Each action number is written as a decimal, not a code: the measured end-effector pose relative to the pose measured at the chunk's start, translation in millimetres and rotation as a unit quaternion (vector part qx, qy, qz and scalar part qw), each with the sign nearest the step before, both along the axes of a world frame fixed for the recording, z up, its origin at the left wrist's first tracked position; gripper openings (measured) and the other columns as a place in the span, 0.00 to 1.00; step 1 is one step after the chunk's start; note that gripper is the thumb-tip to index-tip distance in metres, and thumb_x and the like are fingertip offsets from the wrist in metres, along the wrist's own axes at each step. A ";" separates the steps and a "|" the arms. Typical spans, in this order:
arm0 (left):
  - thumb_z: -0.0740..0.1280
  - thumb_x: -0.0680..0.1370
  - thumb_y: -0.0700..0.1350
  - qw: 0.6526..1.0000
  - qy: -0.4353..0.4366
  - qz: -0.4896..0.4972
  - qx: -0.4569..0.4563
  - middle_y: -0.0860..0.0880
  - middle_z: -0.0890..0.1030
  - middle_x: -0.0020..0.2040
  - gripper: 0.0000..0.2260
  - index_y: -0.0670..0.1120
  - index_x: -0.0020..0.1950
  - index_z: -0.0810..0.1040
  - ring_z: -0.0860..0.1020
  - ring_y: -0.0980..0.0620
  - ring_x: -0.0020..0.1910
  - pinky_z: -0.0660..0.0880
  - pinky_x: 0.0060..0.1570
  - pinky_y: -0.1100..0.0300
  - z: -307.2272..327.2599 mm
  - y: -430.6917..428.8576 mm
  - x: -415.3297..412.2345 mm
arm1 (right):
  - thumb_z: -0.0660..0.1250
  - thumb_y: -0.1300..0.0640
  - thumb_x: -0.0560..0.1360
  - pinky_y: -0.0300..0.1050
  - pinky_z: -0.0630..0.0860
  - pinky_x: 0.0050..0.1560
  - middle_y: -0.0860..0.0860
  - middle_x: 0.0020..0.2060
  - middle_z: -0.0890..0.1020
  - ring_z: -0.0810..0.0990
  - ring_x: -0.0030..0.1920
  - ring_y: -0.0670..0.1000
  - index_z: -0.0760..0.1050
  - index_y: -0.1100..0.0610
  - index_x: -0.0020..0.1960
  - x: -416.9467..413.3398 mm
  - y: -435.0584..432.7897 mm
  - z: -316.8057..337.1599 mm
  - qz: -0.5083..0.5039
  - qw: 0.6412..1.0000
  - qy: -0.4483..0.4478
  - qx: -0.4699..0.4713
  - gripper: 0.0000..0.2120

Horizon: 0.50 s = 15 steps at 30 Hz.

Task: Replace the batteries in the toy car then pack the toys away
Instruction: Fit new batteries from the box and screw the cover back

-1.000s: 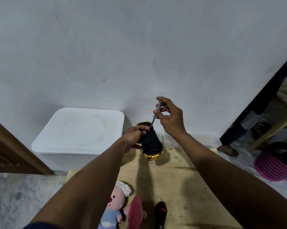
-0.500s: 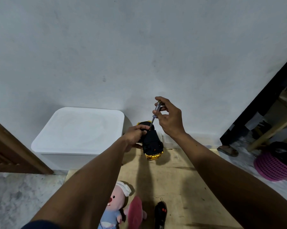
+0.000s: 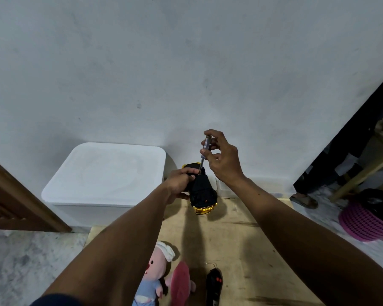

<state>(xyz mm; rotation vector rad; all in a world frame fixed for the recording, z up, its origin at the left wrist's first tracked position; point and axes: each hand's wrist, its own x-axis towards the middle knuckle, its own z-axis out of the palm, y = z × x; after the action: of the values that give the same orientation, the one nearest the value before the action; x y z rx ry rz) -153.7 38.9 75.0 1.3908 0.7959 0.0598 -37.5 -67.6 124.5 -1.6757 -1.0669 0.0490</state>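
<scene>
My left hand (image 3: 180,181) grips a black and yellow toy car (image 3: 202,192), held upside down in the air with its black underside facing me. My right hand (image 3: 222,159) pinches a small screwdriver (image 3: 204,152) with a clear handle, upright, its tip on the car's underside near my left fingers. On the wooden board (image 3: 236,246) below lie a pink plush pig doll (image 3: 158,270) in blue clothes and a black remote control (image 3: 214,286) with red buttons.
A white lidded storage box (image 3: 106,180) stands against the wall at the left. A smaller clear container (image 3: 224,191) sits behind the car. A pink basket (image 3: 367,221) and wooden furniture legs are at the right; a wooden door frame is at the left.
My right hand has shifted its fingers slightly on the screwdriver handle, as in turning it. The car and left hand stay in place.
</scene>
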 end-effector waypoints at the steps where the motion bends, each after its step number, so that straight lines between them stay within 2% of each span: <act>1: 0.59 0.82 0.38 1.000 0.001 0.001 0.000 0.48 0.82 0.46 0.14 0.52 0.57 0.82 0.79 0.47 0.43 0.81 0.47 0.48 -1.3 0.4 0.0 | 0.72 0.64 0.74 0.38 0.80 0.38 0.49 0.48 0.82 0.81 0.46 0.44 0.72 0.51 0.65 -0.5 0.0 -0.6 -0.004 1.000 0.000 -0.001 0.22; 4: 0.59 0.82 0.38 1.000 0.003 0.003 0.002 0.48 0.82 0.46 0.14 0.52 0.57 0.82 0.79 0.47 0.43 0.80 0.48 0.48 -2.8 2.0 -0.4 | 0.71 0.65 0.74 0.35 0.78 0.39 0.48 0.50 0.82 0.81 0.47 0.44 0.73 0.52 0.64 -1.3 -0.6 -1.3 0.005 1.000 0.008 0.001 0.21; 8: 0.60 0.82 0.38 1.000 0.001 0.007 0.007 0.47 0.81 0.46 0.14 0.53 0.56 0.82 0.79 0.47 0.44 0.80 0.49 0.48 -0.7 3.4 -0.8 | 0.68 0.71 0.74 0.43 0.83 0.43 0.49 0.52 0.81 0.82 0.45 0.46 0.73 0.51 0.67 -2.7 -0.3 -3.3 0.023 0.999 0.028 0.005 0.25; 11: 0.60 0.82 0.38 1.000 0.000 0.002 0.007 0.47 0.82 0.47 0.13 0.53 0.56 0.82 0.79 0.47 0.44 0.80 0.48 0.48 -0.6 2.9 -0.2 | 0.71 0.68 0.73 0.42 0.81 0.43 0.47 0.50 0.80 0.79 0.44 0.45 0.74 0.53 0.66 -3.2 0.5 -2.3 0.015 1.000 0.002 0.006 0.24; 15: 0.60 0.82 0.39 1.000 0.004 -0.003 0.007 0.47 0.82 0.48 0.13 0.53 0.55 0.81 0.79 0.47 0.44 0.80 0.50 0.46 -3.6 2.2 -1.4 | 0.70 0.69 0.74 0.40 0.80 0.55 0.47 0.54 0.80 0.80 0.53 0.46 0.74 0.54 0.66 -3.6 0.9 -1.2 0.048 0.999 -0.001 0.006 0.24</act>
<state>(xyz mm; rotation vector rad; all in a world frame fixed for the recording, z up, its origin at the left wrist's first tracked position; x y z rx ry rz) -155.0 41.1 71.3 1.4076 0.8003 0.0551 -41.1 -66.7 123.3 -1.6129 -1.1461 0.1033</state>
